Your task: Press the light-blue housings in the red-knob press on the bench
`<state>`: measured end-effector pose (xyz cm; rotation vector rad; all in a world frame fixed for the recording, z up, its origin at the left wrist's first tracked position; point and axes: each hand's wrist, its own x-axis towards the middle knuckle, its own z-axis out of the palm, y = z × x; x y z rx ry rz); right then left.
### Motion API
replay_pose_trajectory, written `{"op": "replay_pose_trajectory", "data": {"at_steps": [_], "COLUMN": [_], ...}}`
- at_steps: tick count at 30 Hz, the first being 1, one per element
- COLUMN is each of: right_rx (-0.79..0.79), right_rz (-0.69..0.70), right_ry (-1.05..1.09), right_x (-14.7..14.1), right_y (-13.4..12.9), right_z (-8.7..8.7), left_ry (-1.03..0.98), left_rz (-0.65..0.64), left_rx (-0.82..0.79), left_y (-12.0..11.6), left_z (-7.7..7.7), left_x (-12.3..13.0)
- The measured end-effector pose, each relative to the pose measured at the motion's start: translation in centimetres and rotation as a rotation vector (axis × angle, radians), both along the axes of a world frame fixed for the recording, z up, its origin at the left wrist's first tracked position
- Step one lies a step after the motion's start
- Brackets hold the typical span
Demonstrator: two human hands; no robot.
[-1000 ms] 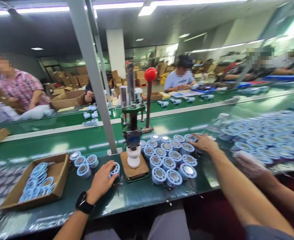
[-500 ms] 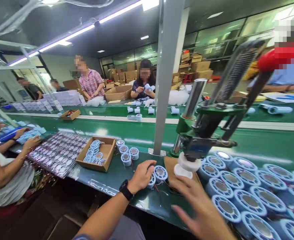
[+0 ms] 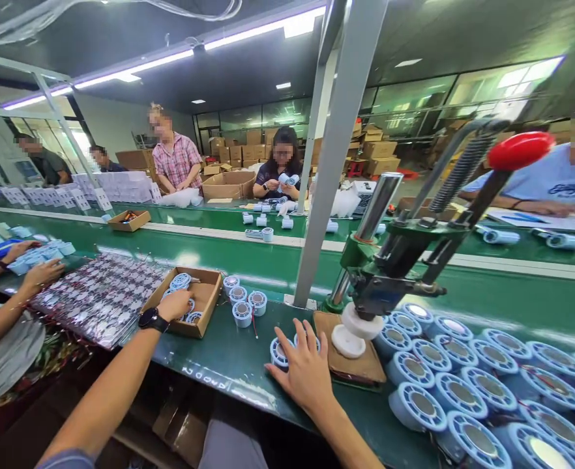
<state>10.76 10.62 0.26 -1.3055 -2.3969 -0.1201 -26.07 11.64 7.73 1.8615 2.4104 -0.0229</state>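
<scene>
My left hand (image 3: pixel 176 305) is down in a small cardboard box (image 3: pixel 210 314) that holds several light blue plastic rings (image 3: pixel 180 281). Its fingers are bent together among the rings, and what they pinch, if anything, is hidden. Fingers spread, my right hand (image 3: pixel 307 371) hovers over or rests on two light blue round housings with slotted rims; I cannot tell if it touches them. One housing (image 3: pixel 278 352) shows left of the fingers, and the other is mostly covered. To the right stands a green hand press (image 3: pixel 390 260) with a red-knobbed lever, its white pad above a white round seat (image 3: pixel 348 341).
Many blue housings (image 3: pixel 463 391) crowd the bench right of the press. Several more (image 3: pixel 242 312) stand beyond the box's right side. A grey post (image 3: pixel 326 195) rises by the press. Circuit boards (image 3: pixel 102 293) lie at left, near a co-worker's hands (image 3: pixel 43 273).
My left hand has moved left from the two housings into the cardboard box. My right hand has shifted left from beside the press seat to the housings. The view has turned slightly.
</scene>
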Motion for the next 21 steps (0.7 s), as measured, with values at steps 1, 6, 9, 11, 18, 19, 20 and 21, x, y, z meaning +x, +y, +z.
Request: {"op": "replay_pose_trajectory", "data": {"at_steps": [1, 6, 9, 11, 18, 19, 20, 21], "right_rx": [-0.025, -0.179, -0.195, -0.155, 0.245, 0.296, 0.326, 0.327], "right_rz": [-0.042, -0.015, 0.063, 0.067, -0.376, -0.528, -0.685, -0.837], "right_ry": [0.002, 0.020, 0.101, 0.193, 0.343, 0.337, 0.324, 0.305], "right_x": [-0.1, 0.0, 0.9, 2.4, 15.8, 18.7, 21.7, 24.8], "right_y": [-0.1, -1.0, -2.3, -3.7, -7.0, -6.5, -5.8, -4.9], "right_z": [0.1, -0.1, -0.5, -0.4, 4.8, 5.6, 6.2, 6.5], "left_ry": [0.021, 0.121, 0.165, 0.185, 0.257, 0.239, 0.221, 0.201], "left_rz": [-0.007, -0.010, -0.008, -0.025, -0.146, -0.160, -0.169, -0.181], "left_rx": [-0.029, -0.084, -0.099, -0.117, -0.155, -0.156, -0.158, -0.149], "left_y": [0.2, 1.0, 1.4, 1.7, 3.3, 4.1, 4.8, 5.4], "left_z": [-0.4, -1.5, -1.5, -1.3, -3.8, -4.5, -5.1, -5.4], "left_x": [-0.1, 0.5, 0.6, 0.7, -2.7, -3.5, -4.1, -4.3]}}
